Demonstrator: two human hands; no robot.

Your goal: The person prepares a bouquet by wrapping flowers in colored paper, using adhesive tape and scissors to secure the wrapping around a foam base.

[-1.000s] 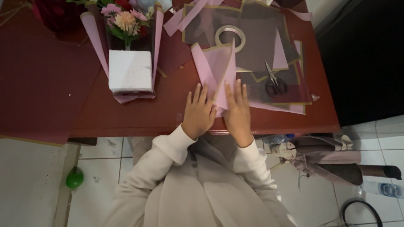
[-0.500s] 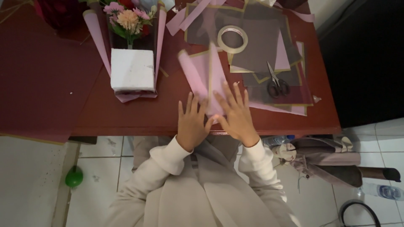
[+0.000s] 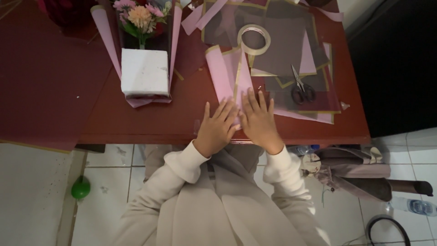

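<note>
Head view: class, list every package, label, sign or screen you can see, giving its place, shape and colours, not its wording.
Plastic bottle: lying on the floor tiles at the lower right, clear with a blue label band.
White block: on the table's upper left, box-shaped, plain, no label visible.
No signs or screens show.
</note>
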